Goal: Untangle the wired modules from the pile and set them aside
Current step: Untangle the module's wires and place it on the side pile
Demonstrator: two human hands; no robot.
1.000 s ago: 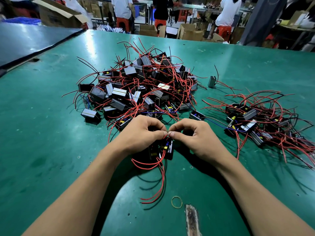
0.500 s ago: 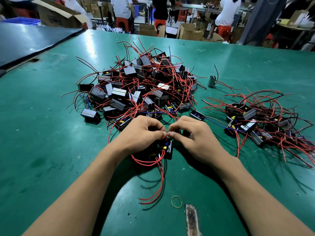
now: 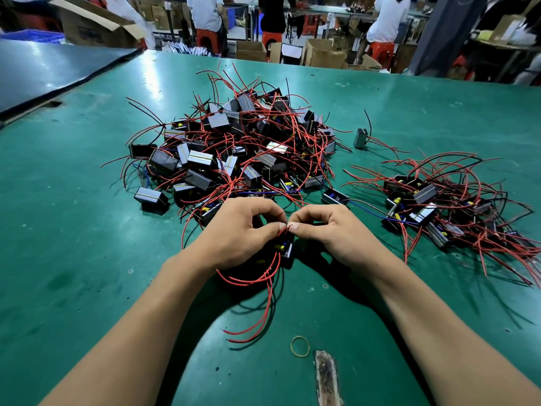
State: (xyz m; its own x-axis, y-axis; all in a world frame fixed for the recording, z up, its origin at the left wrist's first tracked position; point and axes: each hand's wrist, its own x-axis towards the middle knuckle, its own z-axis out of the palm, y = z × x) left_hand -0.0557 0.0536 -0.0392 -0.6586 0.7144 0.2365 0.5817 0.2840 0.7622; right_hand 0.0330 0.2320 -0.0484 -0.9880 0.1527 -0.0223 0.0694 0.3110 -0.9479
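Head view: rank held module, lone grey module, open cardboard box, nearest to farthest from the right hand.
From the right hand:
1. held module, just left.
2. lone grey module, farther back.
3. open cardboard box, far back left.

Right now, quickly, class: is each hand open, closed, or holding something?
Left hand: closed, pinching the red wire ends of the module.
Right hand: closed, pinching the same red wire ends.
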